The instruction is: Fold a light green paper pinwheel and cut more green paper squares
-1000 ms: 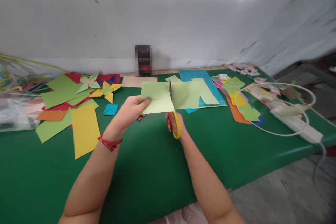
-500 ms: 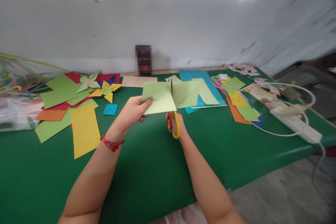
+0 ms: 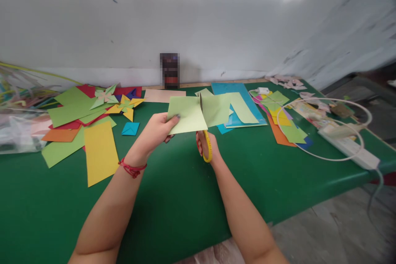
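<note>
My left hand (image 3: pixel 161 130) pinches the left edge of a light green sheet of paper (image 3: pixel 185 113), thumb on top and fingers beneath. The sheet is held up above the table. In my right hand (image 3: pixel 210 144) is a pair of scissors (image 3: pixel 208 150) with yellow and red handles. Their blades reach up into the paper and split it. To the right of the blades, the partly cut piece tilts away and hangs over a blue folder. Some right-hand fingers are hidden behind the yellow handle.
On the left of the green table (image 3: pixel 173 198) lie a yellow sheet (image 3: pixel 100 154), a small blue folded square (image 3: pixel 130 128) and a yellow paper star (image 3: pixel 125 107). At right are a blue folder (image 3: pixel 247 109), coloured papers (image 3: pixel 280 111), a white cable and a power strip (image 3: pixel 349 148).
The right-hand piece of green paper has swung slightly leftward and turned at the cut. Both hands stay nearly in place, still gripping the sheet and the scissors.
</note>
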A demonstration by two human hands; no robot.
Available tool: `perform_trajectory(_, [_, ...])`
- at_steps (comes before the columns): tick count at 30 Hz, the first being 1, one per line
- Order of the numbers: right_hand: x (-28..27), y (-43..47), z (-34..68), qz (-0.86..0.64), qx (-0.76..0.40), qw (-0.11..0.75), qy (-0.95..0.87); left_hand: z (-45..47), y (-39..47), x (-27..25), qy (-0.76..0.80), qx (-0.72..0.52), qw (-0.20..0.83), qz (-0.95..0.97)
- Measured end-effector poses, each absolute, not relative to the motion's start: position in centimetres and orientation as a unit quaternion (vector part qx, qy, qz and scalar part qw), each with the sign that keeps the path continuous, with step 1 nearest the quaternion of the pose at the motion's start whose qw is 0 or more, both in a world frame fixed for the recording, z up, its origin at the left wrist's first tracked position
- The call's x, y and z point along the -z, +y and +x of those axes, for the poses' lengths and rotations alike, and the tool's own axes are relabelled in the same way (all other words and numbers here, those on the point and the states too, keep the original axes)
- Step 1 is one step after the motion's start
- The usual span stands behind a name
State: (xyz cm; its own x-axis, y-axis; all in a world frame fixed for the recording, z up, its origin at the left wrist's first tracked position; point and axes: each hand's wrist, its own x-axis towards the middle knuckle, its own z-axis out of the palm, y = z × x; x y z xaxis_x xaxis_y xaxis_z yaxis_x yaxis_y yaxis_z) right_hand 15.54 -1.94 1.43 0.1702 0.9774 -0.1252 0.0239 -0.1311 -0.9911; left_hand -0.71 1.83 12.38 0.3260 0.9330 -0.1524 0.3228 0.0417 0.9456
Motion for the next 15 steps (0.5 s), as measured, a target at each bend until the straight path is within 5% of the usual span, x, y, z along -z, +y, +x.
perform_trajectory(15, [-0.73,-1.69,16.08,-0.583,-0.451,0.494,-0.461,-1.15,2.30,-12.28,0.507,-0.296,0.519,0.622])
